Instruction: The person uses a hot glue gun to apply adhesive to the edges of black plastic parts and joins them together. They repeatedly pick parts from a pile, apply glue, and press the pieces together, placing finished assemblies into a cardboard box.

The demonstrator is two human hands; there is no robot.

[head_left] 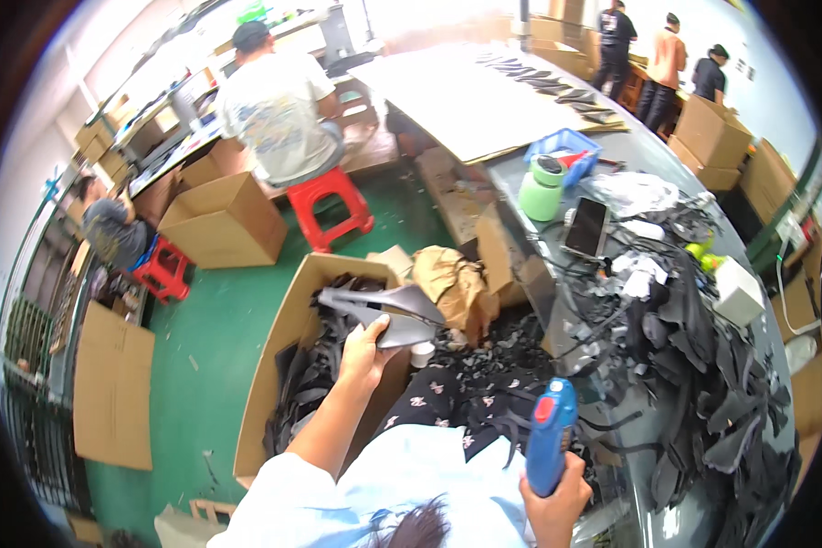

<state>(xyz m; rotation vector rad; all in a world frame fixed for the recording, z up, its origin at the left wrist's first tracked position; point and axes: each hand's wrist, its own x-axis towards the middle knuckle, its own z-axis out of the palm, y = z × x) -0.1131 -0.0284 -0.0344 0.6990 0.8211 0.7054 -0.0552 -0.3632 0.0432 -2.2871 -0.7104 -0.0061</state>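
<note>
My left hand is closed on a dark grey, folded sheet piece with pointed ends, its thumb on top. The piece hangs over the edge of an open cardboard box holding black scraps. Lower right, by the table edge, my right hand grips a blue handheld power tool with a red button. The tool's working end is not clearly visible, and it is apart from the grey piece. Black trimmings lie around my lap.
On the grey table to my right are a heap of black scraps, a phone, a green bottle, a blue basket and a white box. People sit on red stools at left; others stand at far right.
</note>
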